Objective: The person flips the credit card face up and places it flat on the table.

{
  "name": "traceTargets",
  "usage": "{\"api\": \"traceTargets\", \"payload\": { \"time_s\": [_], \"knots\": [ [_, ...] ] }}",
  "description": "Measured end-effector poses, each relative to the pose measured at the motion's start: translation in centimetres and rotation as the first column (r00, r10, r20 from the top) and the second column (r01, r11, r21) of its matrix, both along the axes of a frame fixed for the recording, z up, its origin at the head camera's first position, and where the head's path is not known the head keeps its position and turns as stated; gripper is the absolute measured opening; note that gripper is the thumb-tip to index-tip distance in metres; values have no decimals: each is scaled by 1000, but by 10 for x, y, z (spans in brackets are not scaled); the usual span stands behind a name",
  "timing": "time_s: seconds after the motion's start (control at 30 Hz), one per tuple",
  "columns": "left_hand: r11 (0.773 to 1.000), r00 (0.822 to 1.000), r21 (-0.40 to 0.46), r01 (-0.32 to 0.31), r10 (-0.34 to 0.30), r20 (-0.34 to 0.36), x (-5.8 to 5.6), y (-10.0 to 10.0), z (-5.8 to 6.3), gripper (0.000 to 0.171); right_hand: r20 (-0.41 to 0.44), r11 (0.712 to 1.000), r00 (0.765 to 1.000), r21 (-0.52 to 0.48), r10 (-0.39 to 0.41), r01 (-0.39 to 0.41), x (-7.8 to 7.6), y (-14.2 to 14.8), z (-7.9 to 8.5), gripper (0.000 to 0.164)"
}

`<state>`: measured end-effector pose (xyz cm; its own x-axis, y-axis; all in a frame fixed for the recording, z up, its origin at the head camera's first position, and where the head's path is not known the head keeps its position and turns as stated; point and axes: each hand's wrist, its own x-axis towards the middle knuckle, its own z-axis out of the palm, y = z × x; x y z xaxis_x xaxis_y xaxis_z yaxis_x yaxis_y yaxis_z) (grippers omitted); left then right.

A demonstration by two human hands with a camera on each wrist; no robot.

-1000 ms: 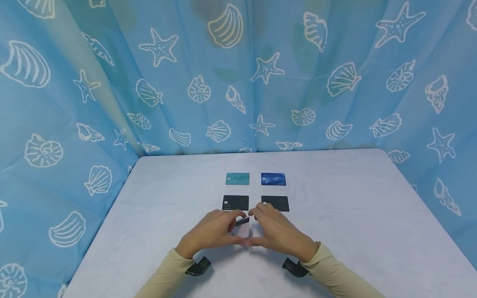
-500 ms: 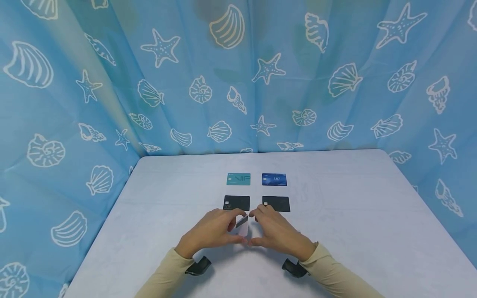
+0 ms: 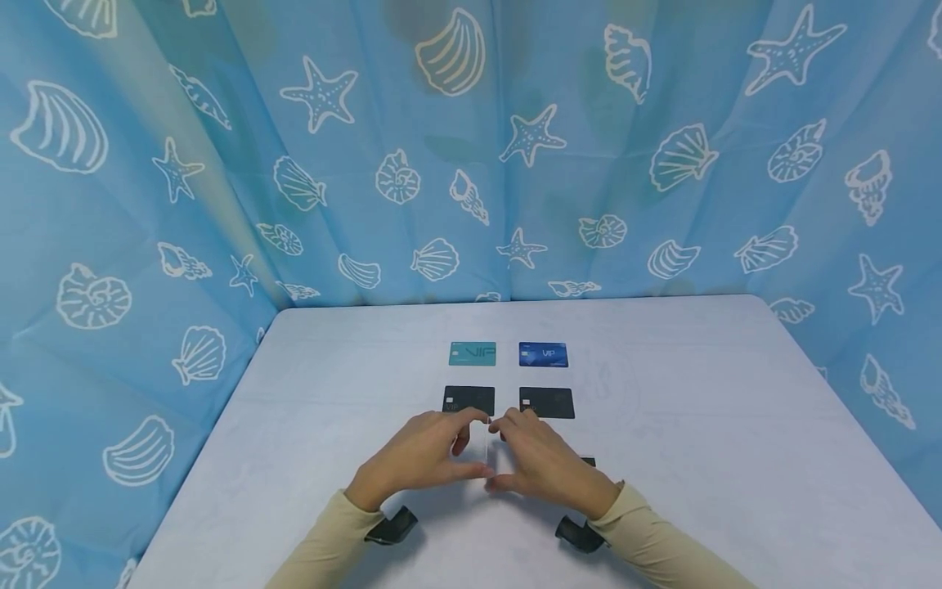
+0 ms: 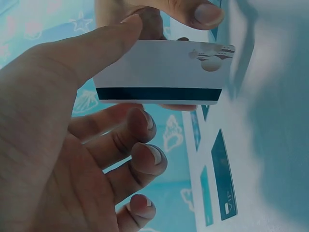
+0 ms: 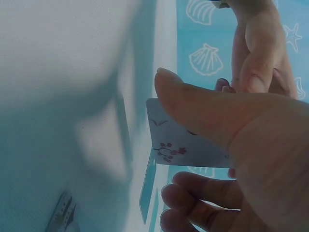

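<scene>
A pale bank card (image 3: 486, 443) stands upright between my hands, nearly edge-on in the head view. Its white back with a black stripe shows in the left wrist view (image 4: 159, 70); a pink blossom print is on the side in the right wrist view (image 5: 166, 133). My left hand (image 3: 419, 454) pinches it by two opposite long edges, thumb on one and forefinger at the other. My right hand (image 3: 548, 462) curves round it from the other side, thumb and fingertips at the same edges; its thumb hides part of the card, so exact contact is partly hidden.
Beyond the hands lie two black cards (image 3: 468, 398) (image 3: 547, 402), then a teal card (image 3: 473, 353) and a blue card (image 3: 543, 354) farther back. Another card (image 3: 589, 461) is partly hidden behind my right hand. A shell-print curtain (image 3: 471, 164) borders the white table (image 3: 699, 393).
The pale card has turned from showing its striped face to nearly edge-on. Both hands stay almost in place. A bit of another card now shows beside my right wrist.
</scene>
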<state>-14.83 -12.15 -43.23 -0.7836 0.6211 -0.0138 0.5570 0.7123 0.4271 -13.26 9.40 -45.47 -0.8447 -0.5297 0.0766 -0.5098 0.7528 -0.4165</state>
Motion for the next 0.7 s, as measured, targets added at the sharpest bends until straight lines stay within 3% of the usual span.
{"api": "traceTargets", "payload": {
  "time_s": [0.7],
  "knots": [
    [1000,1000,17,-17,17,-8,1,-2,3,67,0,1000,1000,6,-6,6,-1,0,-5,61]
  ]
}}
